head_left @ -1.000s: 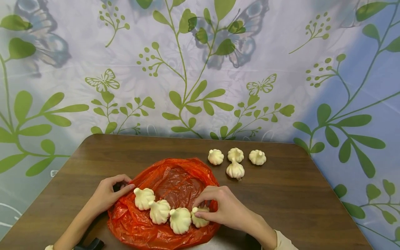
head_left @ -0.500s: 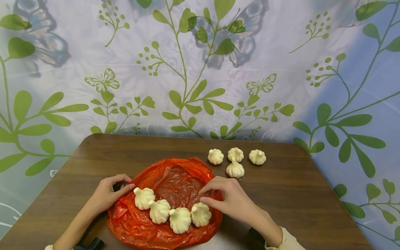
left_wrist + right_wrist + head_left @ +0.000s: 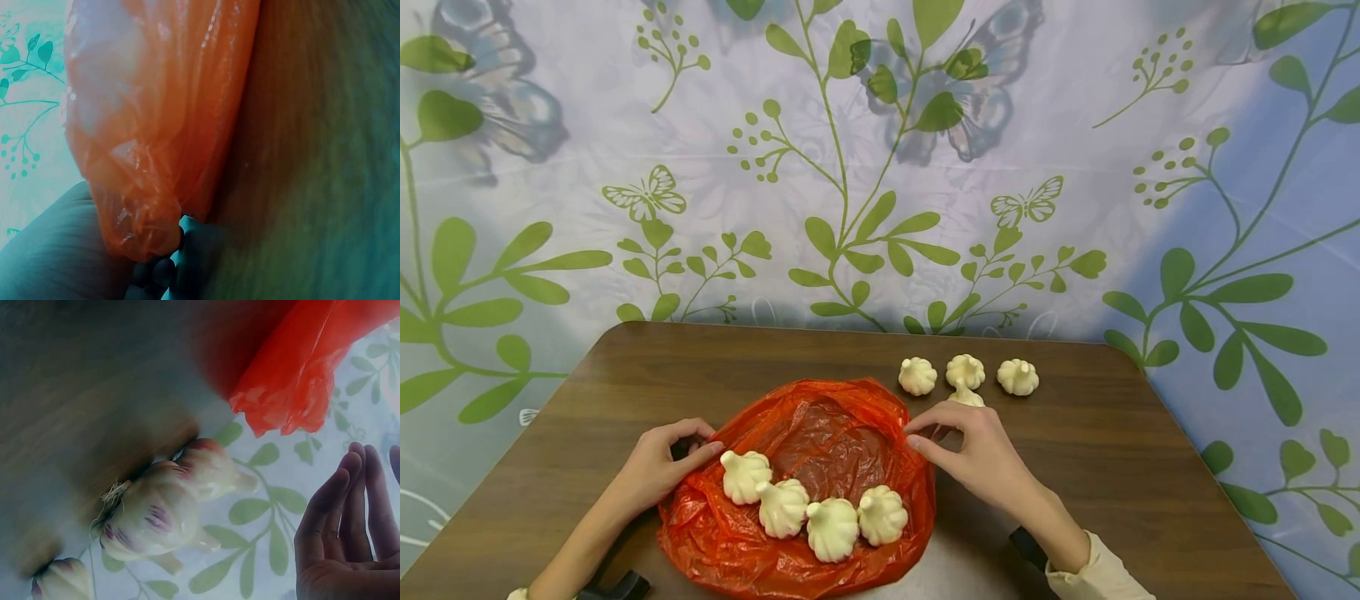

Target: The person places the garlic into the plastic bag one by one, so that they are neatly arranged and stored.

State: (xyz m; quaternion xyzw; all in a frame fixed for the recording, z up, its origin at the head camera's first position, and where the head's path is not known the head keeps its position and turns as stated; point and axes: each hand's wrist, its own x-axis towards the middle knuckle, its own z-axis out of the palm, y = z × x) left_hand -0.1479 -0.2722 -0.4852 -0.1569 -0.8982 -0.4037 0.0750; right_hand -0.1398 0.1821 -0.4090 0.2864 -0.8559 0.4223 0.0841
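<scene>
An orange-red plastic bag (image 3: 760,575) lies spread with its mouth up on the table. Along its near side sit several garlic bulbs (image 3: 832,530), pale with short stems. My left hand (image 3: 658,462) pinches the bag's left rim between thumb and fingers; in the left wrist view the crumpled plastic (image 3: 147,219) sits at the grip. My right hand (image 3: 973,454) is at the bag's right rim, fingers extended. The right wrist view shows those fingers (image 3: 353,500) straight, thumb apart, with nothing between them, and the bag's edge (image 3: 287,394) beyond.
More garlic bulbs (image 3: 1018,377) stand on the brown wooden table (image 3: 1112,450) behind my right hand, which partly hides one. A leaf-and-butterfly patterned cloth (image 3: 880,167) hangs behind the table. A dark object (image 3: 617,586) shows near my left wrist.
My right hand has let go of the rightmost garlic bulb in the bag and moved up and right to the rim. My left hand has kept its place.
</scene>
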